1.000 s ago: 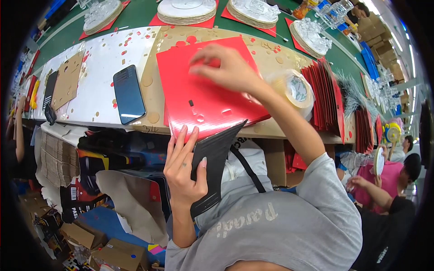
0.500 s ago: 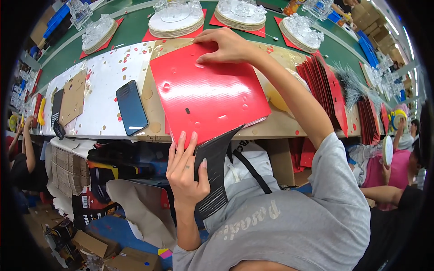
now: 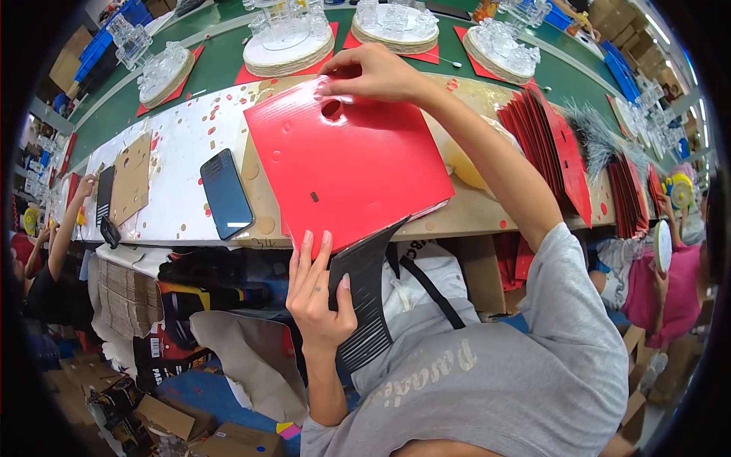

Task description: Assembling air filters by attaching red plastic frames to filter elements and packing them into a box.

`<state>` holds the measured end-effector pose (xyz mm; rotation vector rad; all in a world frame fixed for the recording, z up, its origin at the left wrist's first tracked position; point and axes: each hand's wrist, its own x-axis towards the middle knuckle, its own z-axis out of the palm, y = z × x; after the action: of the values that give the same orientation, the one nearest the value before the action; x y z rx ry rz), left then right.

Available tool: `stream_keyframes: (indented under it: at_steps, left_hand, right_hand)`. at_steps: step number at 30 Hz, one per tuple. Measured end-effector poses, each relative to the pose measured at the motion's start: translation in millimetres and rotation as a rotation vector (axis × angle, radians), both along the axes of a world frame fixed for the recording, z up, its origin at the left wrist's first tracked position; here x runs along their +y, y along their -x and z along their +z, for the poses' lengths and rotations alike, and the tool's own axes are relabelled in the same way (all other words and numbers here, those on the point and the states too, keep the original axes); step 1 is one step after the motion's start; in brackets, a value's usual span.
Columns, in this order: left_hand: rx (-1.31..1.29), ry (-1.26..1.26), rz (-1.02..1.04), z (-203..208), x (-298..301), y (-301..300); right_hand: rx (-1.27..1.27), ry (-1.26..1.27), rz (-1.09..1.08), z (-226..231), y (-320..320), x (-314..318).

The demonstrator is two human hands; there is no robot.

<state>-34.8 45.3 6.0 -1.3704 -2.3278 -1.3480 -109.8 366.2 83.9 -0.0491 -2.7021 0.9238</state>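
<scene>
A red glossy cardboard sheet (image 3: 365, 164) lies tilted at the table's near edge, with white layer edges showing at its lower right corner. It has a round dark hole, a small slot and several outlined circles. My right hand (image 3: 373, 74) curls over its far edge, thumb on the surface just above the hole; whether a punched-out disc is between the fingers cannot be made out. My left hand (image 3: 320, 305) lies with fingers stretched onto the near left corner, thumb apart. Beside and partly under that hand, a black slotted sheet (image 3: 365, 286) hangs below the red one.
A phone (image 3: 225, 194) and a brown cardboard piece (image 3: 131, 180) lie left, among red and brown scraps. Red folded sheets (image 3: 533, 137) stand right, near silvery tinsel (image 3: 598, 141). Clear plastic pieces sit on round white boards (image 3: 289, 57) across the green belt (image 3: 205, 72). Co-workers flank me.
A dark round hole now shows in the red sheet near my right thumb, where it was closed before. At far left, a co-worker's hand has come onto the table.
</scene>
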Motion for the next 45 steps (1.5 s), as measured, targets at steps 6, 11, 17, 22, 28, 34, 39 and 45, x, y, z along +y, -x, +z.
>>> stream_keyframes:
  at_steps: [6, 11, 17, 22, 28, 34, 39, 45]
  left_hand:
    - [0.001, 0.013, 0.005, 0.7, 1.7, -0.5]
    - [0.012, 0.004, 0.011, -2.0, 2.2, 0.0]
    - [0.013, 0.013, 0.006, 0.9, 2.5, -1.1]
    - [0.032, 0.015, 0.022, -1.8, -0.8, -4.8]
    - [0.028, -0.006, 0.0, 21.6, -1.4, -25.9]
    - [-0.087, -0.165, 0.02, 20.6, -10.2, -57.1]
    - [-0.194, -0.191, -0.051, 19.6, -4.0, -60.3]
    - [-0.27, -0.073, -0.046, -3.9, -11.4, -45.2]
  right_hand:
    - [0.147, -0.049, -0.115, -6.2, 11.0, -4.4]
    - [0.07, 0.004, 0.038, 3.3, 3.3, -3.9]
    - [-0.069, -0.106, -0.007, 3.7, 1.5, 0.4]
    - [-0.051, -0.065, 0.037, 10.2, -2.4, -6.0]
    - [0.255, -0.081, 0.011, 51.1, -44.6, -21.4]
    - [0.772, 0.126, -0.123, 105.7, -123.9, -16.8]
    - [0.592, 0.199, -1.089, 215.0, -240.6, 7.8]
    - [0.349, 0.221, -0.673, 101.7, -339.7, 234.2]
